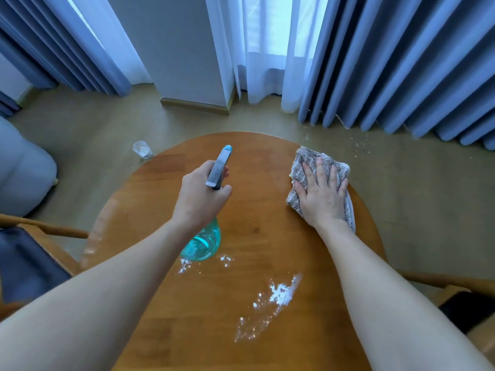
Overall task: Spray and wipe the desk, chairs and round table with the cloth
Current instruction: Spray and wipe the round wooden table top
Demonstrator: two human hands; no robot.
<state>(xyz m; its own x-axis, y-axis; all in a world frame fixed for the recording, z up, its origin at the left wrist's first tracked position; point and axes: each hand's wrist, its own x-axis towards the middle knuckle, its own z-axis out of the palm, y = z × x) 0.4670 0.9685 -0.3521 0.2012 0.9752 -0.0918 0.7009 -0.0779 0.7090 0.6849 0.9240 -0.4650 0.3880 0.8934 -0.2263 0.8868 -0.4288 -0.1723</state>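
A round wooden table (249,210) fills the middle of the head view. My left hand (201,196) grips a spray bottle (206,242) by its grey trigger head, with the turquoise body hanging below my wrist above the tabletop and the nozzle aimed at the far edge. My right hand (321,194) lies flat, fingers straight, on a patterned grey cloth (308,167) at the table's right far edge. White powder (278,293) is scattered on the near part of the tabletop, with a smaller patch (184,266) near the bottle.
A small clear glass (142,150) stands on the floor beyond the table's left edge. Wooden chairs flank the table: one with a dark seat (29,261) on the left, another (460,298) on the right. Blue curtains (401,62) hang behind. Crumbs dot the floor (359,143).
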